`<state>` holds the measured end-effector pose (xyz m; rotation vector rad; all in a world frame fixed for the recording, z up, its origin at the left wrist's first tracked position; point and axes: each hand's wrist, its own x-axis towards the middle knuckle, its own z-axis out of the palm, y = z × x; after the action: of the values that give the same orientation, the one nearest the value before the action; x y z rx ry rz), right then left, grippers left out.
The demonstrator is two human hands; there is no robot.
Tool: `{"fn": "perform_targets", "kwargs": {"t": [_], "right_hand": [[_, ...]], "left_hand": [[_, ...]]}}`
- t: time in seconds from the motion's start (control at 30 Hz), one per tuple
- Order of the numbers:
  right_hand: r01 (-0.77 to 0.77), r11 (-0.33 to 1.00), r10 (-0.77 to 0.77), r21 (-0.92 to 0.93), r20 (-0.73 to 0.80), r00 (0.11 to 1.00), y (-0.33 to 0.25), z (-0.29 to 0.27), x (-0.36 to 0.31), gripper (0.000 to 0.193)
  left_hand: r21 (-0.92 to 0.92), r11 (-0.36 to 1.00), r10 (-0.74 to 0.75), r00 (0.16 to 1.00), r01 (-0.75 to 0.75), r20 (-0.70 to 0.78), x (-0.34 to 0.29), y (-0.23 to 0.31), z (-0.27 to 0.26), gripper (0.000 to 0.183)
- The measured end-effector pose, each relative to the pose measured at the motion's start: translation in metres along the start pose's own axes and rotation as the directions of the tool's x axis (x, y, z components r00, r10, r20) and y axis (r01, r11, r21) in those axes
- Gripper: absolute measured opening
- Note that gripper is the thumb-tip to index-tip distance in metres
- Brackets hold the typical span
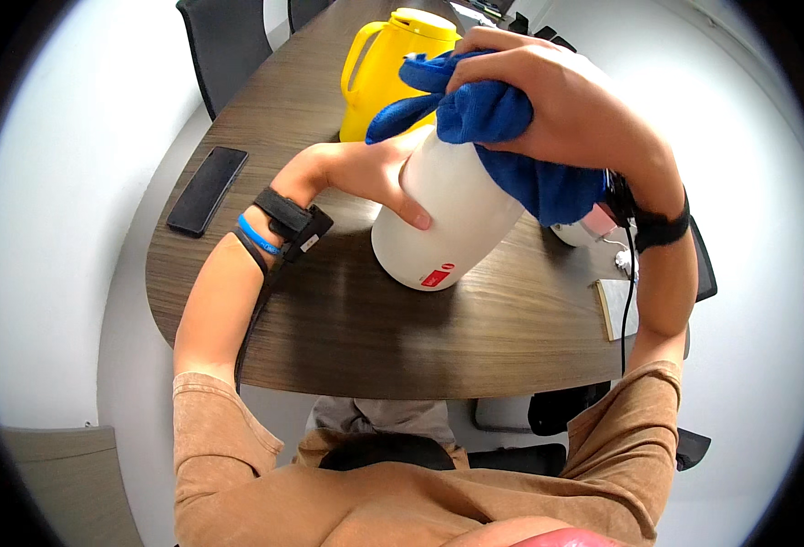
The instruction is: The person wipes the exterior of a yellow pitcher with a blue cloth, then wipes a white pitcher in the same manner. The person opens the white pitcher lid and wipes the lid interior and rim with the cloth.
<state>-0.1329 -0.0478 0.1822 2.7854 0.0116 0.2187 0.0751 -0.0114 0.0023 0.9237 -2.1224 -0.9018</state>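
Note:
A white thermos jug (457, 196) with a red label low on its side stands tilted on the wooden table. My left hand (379, 178) is wrapped round the jug's left side, thumb toward me. At the jug's top, my right hand (552, 100) grips a bunched blue cloth (482, 111) pressed over the upper end. Part of the cloth hangs down the jug's right side, hiding its top and any handle there. Just behind stands a yellow thermos jug (388, 68) with a handle on its left, partly covered by the cloth and my hands.
A dark phone (208, 191) lies on the table (329, 337) at the left. To the right are a small notepad (617, 308), a crumpled white item (624, 263) and a partly hidden pink and white object (593, 226). A black chair (227, 50) stands beyond the far left edge.

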Motion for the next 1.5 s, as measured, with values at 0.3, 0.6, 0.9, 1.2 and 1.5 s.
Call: {"fn": "perform_targets", "kwargs": {"t": [0.3,0.6,0.9,1.2,1.5], "right_hand": [[0.081,0.888,-0.122,0.452,0.061,0.991,0.070,0.011,0.000,0.045],[0.101,0.985,-0.122,0.142,0.146,0.982,0.032,-0.022,-0.003,0.052],[-0.027,0.980,0.029,-0.199,0.005,1.000,-0.018,-0.007,0.003,0.046],[-0.001,0.875,-0.129,0.484,0.235,0.963,0.079,0.004,0.011,0.034],[0.060,0.990,-0.065,0.124,0.031,0.997,0.031,0.001,-0.006,0.045]], "left_hand": [[-0.160,0.987,-0.017,1.000,0.017,0.000,-0.001,-0.004,-0.001,0.099],[-0.017,0.998,-0.054,0.999,0.054,-0.004,-0.001,0.009,-0.003,0.095],[-0.016,1.000,0.006,1.000,-0.006,0.007,0.001,-0.006,-0.001,0.092],[-0.005,0.998,0.065,0.998,-0.065,0.025,0.006,0.005,-0.003,0.097],[0.032,0.999,-0.022,1.000,0.022,0.014,0.003,0.006,-0.003,0.093]]}}
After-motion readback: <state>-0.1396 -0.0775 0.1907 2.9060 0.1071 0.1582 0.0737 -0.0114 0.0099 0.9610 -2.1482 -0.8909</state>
